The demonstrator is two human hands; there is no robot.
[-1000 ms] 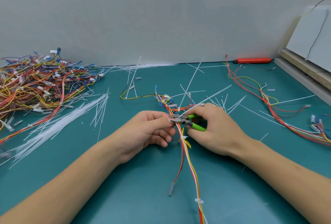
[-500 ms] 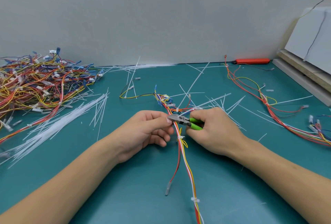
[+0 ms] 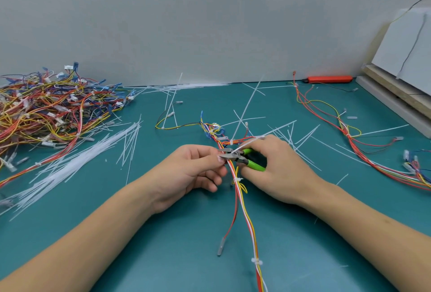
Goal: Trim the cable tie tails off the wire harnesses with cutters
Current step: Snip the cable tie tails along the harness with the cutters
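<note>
At the left edge of the frame lay a tangled pile of harnesses (image 3: 53, 109), with a drift of loose white ties (image 3: 77, 161) just below it on the green mat (image 3: 186, 245). Near the centre, the left hand (image 3: 193, 172) came in from the lower left, fingers curled, thumb and forefinger pinching the wire harness (image 3: 242, 205) just beside the cutter tips. The cutters (image 3: 240, 157), green-handled, sat with their jaws slightly parted around the base of a white tie tail (image 3: 247, 146) that slanted up to the right. The right hand (image 3: 279, 170) reached in from the lower right, knuckles up, fingers wrapped around the handles. To cut well, the blades probably needed to sit flush against the tie head and clear of the wires before squeezing. Another harness (image 3: 349, 137) sprawled at the right of the frame, well apart.
</note>
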